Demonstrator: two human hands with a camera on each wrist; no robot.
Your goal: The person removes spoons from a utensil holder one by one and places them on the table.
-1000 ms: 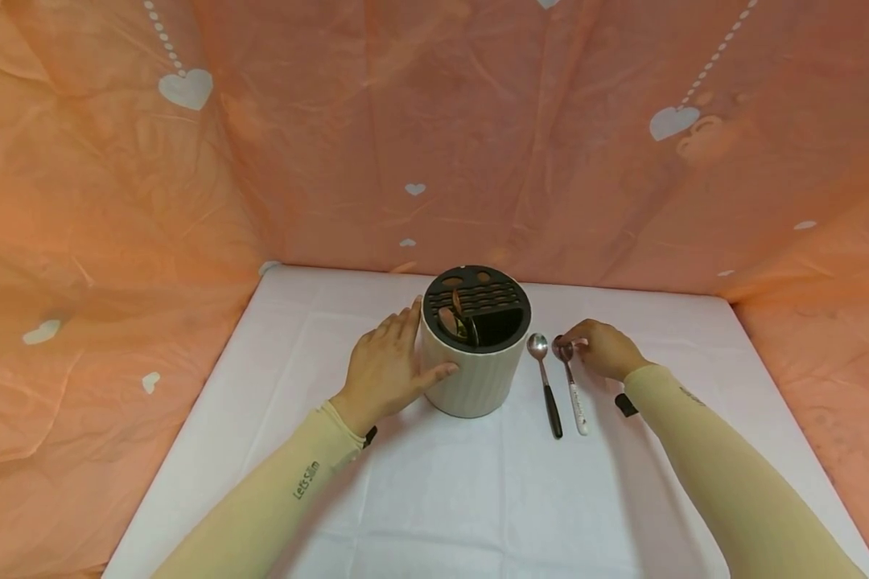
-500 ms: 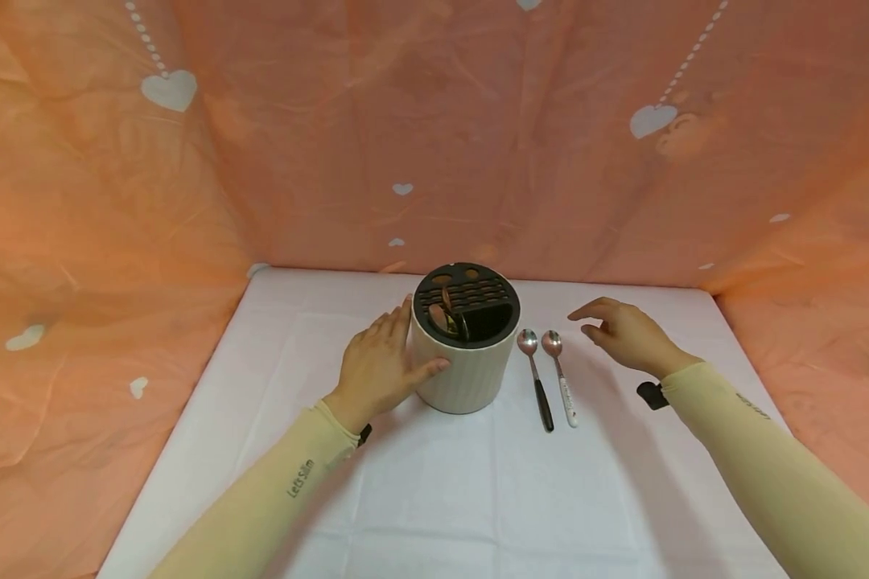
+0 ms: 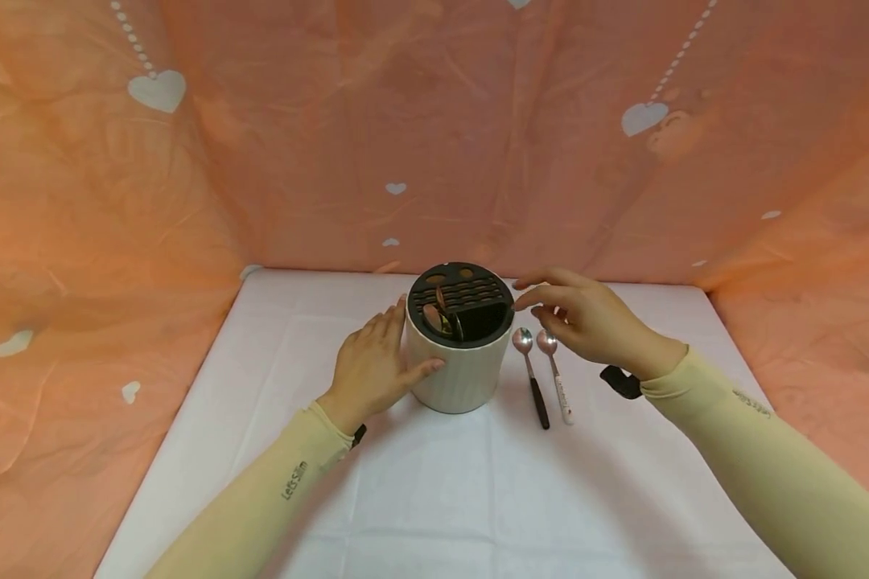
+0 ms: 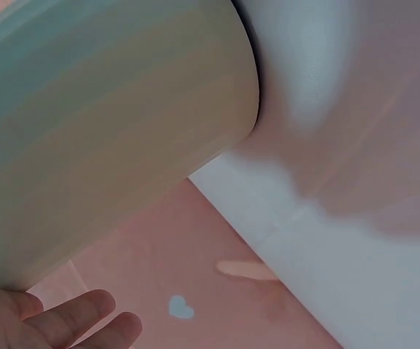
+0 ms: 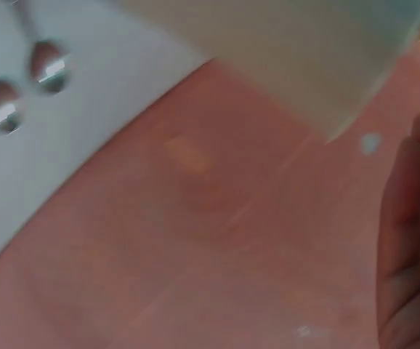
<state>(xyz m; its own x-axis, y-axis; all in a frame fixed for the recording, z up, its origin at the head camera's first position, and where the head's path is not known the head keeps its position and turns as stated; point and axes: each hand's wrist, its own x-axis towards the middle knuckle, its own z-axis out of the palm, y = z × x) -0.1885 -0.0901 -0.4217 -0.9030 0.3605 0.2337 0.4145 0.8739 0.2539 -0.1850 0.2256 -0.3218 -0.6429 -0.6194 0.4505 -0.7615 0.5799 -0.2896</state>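
Note:
A light, ribbed utensil holder (image 3: 455, 378) with a black slotted lid (image 3: 471, 281) stands upright on the table. Shiny spoon heads (image 3: 432, 317) poke up at the left of its larger opening. My left hand (image 3: 371, 362) rests against the holder's left side, fingers extended and thumb across the front; its fingertips show low in the left wrist view. Just off the lid's right edge, my right hand (image 3: 586, 318) hovers with loosely bent fingers and nothing in them. Below it on the cloth lie a black-handled spoon (image 3: 539, 402) and a white-handled spoon (image 3: 563, 402), bowls pointing away.
A white cloth (image 3: 420, 490) covers the table. Orange-pink sheeting with pale hearts (image 3: 319, 161) hangs close behind the table and along both sides. The holder stands near the back edge, left of the two spoons.
My right hand was at the white-handled spoon's bowl, drew away to the right, then rose and came left to the holder's rim. The left hand stays on the holder. The view shifted slightly.

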